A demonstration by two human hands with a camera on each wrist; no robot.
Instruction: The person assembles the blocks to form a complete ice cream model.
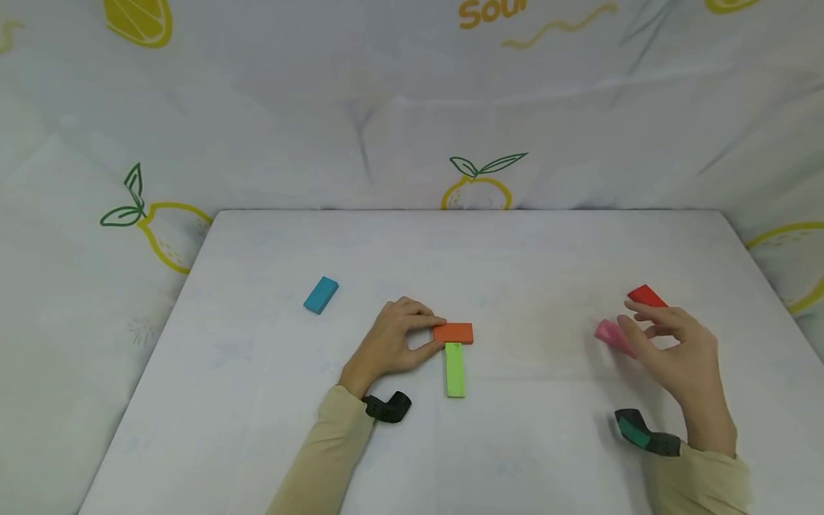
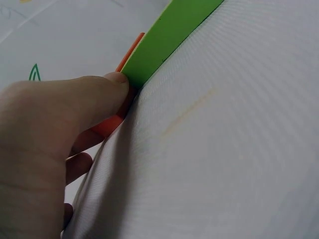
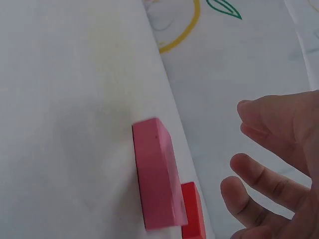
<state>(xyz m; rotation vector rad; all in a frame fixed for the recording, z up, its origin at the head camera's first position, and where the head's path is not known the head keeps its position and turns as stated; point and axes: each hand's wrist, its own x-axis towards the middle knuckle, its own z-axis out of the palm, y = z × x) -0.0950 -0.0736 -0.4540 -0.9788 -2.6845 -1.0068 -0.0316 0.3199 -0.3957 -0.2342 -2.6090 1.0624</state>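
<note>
Left hand (image 1: 394, 337) pinches orange block (image 1: 455, 333), well inside table edges (image 1: 373, 213).

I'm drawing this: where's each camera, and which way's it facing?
Head: worn there, looking forward and down at left hand, right hand; sleeves show.
Left wrist: worn there, facing green block, orange block; left hand shows.
Right wrist: worn there, facing pink block, red block; right hand shows.
Head and right wrist share the pink block.

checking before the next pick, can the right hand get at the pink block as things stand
Probably yes: the right hand hovers close to the pink block, holding nothing, and nothing shows between them. The red block lies farther back, seemingly not in the way.
</note>
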